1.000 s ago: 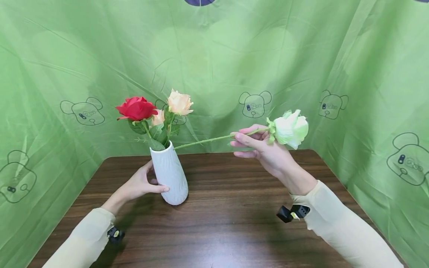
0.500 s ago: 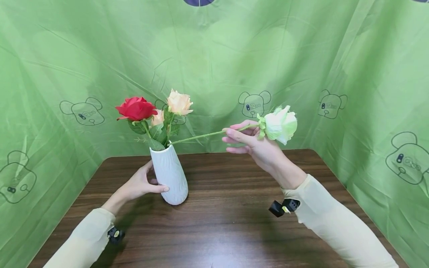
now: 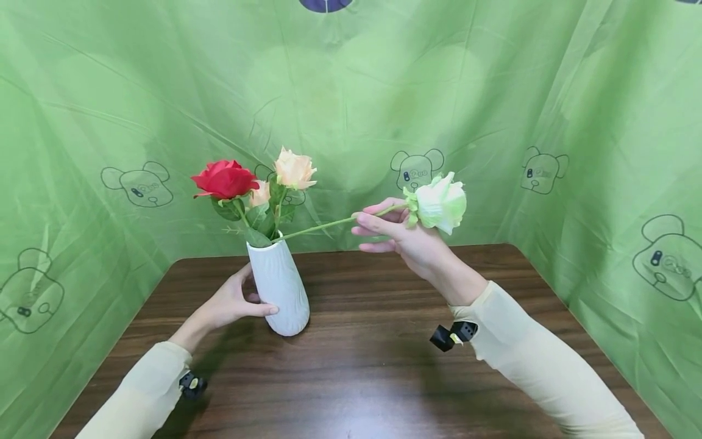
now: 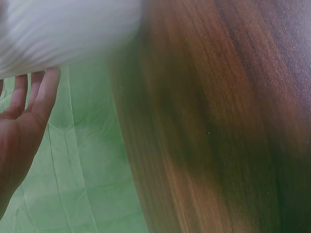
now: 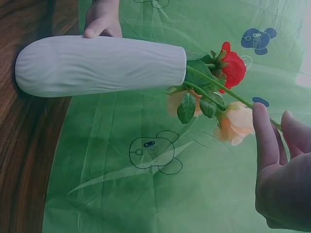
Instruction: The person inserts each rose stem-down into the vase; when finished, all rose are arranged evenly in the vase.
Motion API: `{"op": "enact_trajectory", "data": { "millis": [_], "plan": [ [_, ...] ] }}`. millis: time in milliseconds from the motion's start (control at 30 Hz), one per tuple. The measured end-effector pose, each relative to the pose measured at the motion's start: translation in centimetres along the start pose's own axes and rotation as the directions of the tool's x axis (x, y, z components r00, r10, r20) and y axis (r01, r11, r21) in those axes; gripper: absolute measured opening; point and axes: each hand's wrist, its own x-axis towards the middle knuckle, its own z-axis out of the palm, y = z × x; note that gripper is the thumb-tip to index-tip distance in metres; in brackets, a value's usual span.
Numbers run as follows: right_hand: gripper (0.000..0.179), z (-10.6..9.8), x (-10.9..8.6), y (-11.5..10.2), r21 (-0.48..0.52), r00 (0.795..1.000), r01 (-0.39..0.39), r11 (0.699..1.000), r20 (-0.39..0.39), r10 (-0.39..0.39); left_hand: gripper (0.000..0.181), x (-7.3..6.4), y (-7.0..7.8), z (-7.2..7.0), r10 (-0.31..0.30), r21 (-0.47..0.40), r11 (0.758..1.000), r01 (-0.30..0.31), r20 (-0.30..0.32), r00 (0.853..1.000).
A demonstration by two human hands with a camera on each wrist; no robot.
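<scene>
A tilted white ribbed vase [image 3: 281, 283] stands on the table, steadied by my left hand [image 3: 234, 301], with the thumb across its front and the fingers behind. It holds a red rose [image 3: 226, 180], a peach rose [image 3: 295, 169] and a second peach rose [image 3: 259, 194] partly hidden by leaves. My right hand [image 3: 419, 244] pinches the stem of a white-green rose [image 3: 440, 204] just below the bloom. That stem slopes down leftward, its lower end at the vase mouth. In the right wrist view the green stem [image 5: 214, 82] reaches the rim of the vase [image 5: 107, 68].
The dark wooden table [image 3: 351, 366] extends in front of and to the right of the vase. A green curtain [image 3: 351, 110] printed with bear outlines surrounds it on the back and sides. Small black cameras [image 3: 454, 335] are strapped to both wrists.
My right hand has moved left with the white-green rose, bringing its stem end from beside the vase to its mouth. The left hand and vase have stayed almost still.
</scene>
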Motion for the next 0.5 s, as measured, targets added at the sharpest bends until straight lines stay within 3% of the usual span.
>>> {"op": "enact_trajectory", "data": {
  "millis": [300, 500],
  "plan": [
    [0.009, 0.9, 0.4, 0.5, -0.029, 0.999, -0.046, 0.999, 0.013, 0.046, 0.084, 0.3, -0.6, 0.4, -0.007, -0.010, 1.000, 0.007, 0.016, 1.000],
    [0.015, 1.8, 1.2, 0.6, -0.018, 0.998, -0.029, 0.999, 0.049, 0.030, 0.084, 0.1, -0.6, 0.0, -0.003, 0.006, 1.000, 0.003, -0.011, 1.000]
  ]
}}
